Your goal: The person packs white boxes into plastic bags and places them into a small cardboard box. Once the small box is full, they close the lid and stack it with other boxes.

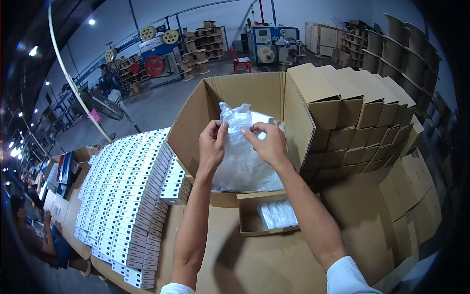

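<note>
My left hand (213, 142) pinches the left side of a crumpled clear plastic bag (236, 117). On the bag's other side, my right hand (268, 143) grips it between thumb and fingers. Both hands are above a large open cardboard carton (188, 120). More clear plastic bags (245, 169) lie loose in that carton, and a white item (262, 117) shows behind my right fingers. In front of the carton stands a small open cardboard box (250, 224), holding plastic-wrapped white items (277, 214). My right forearm crosses over its right end.
Rows of stacked small white boxes (122, 196) fill the table's left side. Folded brown cardboard boxes (357, 122) are piled at the right, with more (416, 196) nearer. A person (46, 235) sits at far left. Machines (274, 44) and spools stand behind.
</note>
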### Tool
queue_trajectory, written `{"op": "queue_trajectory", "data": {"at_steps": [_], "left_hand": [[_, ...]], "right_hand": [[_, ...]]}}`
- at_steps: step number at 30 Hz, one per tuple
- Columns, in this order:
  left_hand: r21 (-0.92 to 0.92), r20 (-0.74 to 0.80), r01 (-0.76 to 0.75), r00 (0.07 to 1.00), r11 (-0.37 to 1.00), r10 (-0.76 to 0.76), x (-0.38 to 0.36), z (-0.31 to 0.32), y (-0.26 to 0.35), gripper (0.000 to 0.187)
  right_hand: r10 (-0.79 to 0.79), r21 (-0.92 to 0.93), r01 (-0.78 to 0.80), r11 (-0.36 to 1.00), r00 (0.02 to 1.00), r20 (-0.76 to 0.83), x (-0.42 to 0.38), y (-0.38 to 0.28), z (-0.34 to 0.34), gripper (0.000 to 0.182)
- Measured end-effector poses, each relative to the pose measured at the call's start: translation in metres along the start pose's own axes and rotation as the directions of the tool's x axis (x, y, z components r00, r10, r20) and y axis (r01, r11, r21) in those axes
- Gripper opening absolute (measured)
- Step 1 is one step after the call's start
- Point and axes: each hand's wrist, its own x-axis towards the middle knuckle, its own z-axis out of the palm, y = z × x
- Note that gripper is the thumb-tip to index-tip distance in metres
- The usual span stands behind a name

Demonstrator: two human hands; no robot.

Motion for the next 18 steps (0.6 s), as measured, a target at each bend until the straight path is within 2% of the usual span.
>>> {"op": "queue_trajectory", "data": {"at_steps": [3, 4, 5, 7, 10, 13, 14, 15, 16, 18], "left_hand": [[0.042, -0.094, 0.015, 0.996, 0.999, -0.011, 0.004, -0.002, -0.005, 0.026], [0.037, -0.117, -0.005, 0.993, 0.999, 0.010, 0.005, -0.005, -0.006, 0.027], [-0.004, -0.110, 0.001, 0.994, 1.000, -0.001, 0.005, -0.007, -0.009, 0.027], [-0.085, -0.091, 0.015, 0.996, 0.996, -0.023, 0.005, -0.009, -0.010, 0.027], [-0.173, -0.033, 0.033, 0.999, 0.984, -0.039, 0.003, -0.011, -0.014, 0.025], [-0.298, 0.005, 0.045, 0.999, 0.953, -0.045, 0.001, -0.010, -0.018, 0.025], [-0.315, 0.013, 0.058, 0.998, 0.947, -0.057, -0.003, -0.008, -0.012, 0.026], [-0.330, 0.023, 0.071, 0.997, 0.941, -0.067, -0.007, -0.008, -0.004, 0.026], [-0.332, 0.075, 0.107, 0.993, 0.937, -0.087, -0.013, -0.011, 0.005, 0.025], [-0.331, 0.180, 0.183, 0.975, 0.926, -0.128, -0.029, -0.018, 0.028, 0.025]], "right_hand": [[0.049, 0.077, -0.054, 0.996, 0.997, 0.062, 0.003, 0.010, 0.005, 0.023], [0.008, 0.125, -0.006, 0.992, 1.000, -0.013, 0.004, 0.014, 0.006, 0.021], [0.059, -0.012, -0.059, 0.998, 0.998, -0.015, 0.004, 0.018, 0.000, 0.021], [0.010, -0.270, -0.009, 0.963, 1.000, 0.004, 0.003, 0.033, -0.006, 0.022], [-0.034, -0.432, 0.016, 0.902, 0.999, -0.034, -0.006, 0.037, -0.008, 0.031], [-0.019, -0.216, 0.001, 0.976, 0.997, -0.081, -0.002, 0.001, -0.022, 0.040], [-0.014, -0.160, 0.012, 0.987, 1.000, -0.015, -0.001, -0.016, -0.028, 0.046], [0.022, -0.018, -0.021, 1.000, 0.998, 0.066, 0.004, -0.018, -0.025, 0.046], [0.049, 0.121, -0.068, 0.990, 0.987, 0.150, 0.009, -0.021, -0.022, 0.045], [0.093, 0.242, -0.155, 0.958, 0.964, 0.251, 0.007, -0.035, -0.027, 0.041]]}}
